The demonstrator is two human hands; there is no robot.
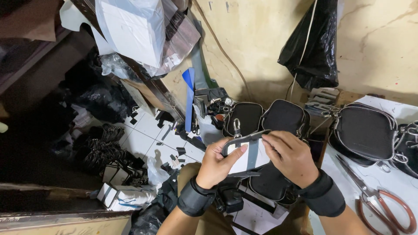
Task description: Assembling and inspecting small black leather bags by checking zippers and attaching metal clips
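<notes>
**Two hands gripping a pouch**

Lying far left on the tiled floor (148, 130): black straps (104, 148) and a white box (119, 198). Leaning beside them, a blue strip (188, 98). Closing around the left edge of a grey-and-white zippered pouch (248, 154), centre frame above the lap: left hand (217, 163), thumb pressing its face. Grasping the pouch's top right edge: right hand (289, 156). Standing just behind, two black bags (265, 116). Resting far right on a white table (383, 178): another black bag (365, 130) and red-handled scissors (383, 204).
</notes>
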